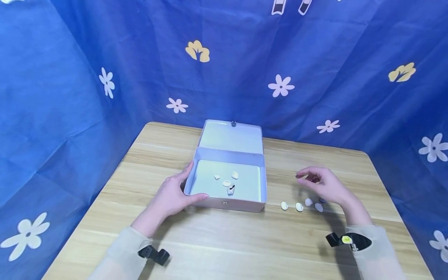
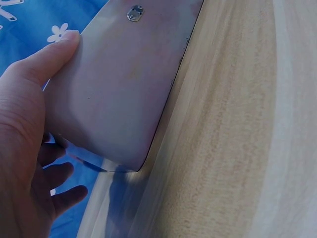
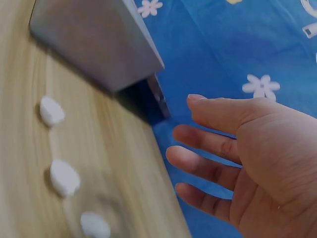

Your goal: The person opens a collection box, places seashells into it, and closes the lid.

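Left grip (image 1: 176,194) on box (image 1: 242,205) — fingers (image 2: 69,198) half-hidden

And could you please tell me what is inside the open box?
Four small shell-like pieces show in the box; anything right behind its front wall is hidden.

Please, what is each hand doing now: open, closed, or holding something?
Left hand: holding the open box at one corner.
Right hand: open, holding nothing.
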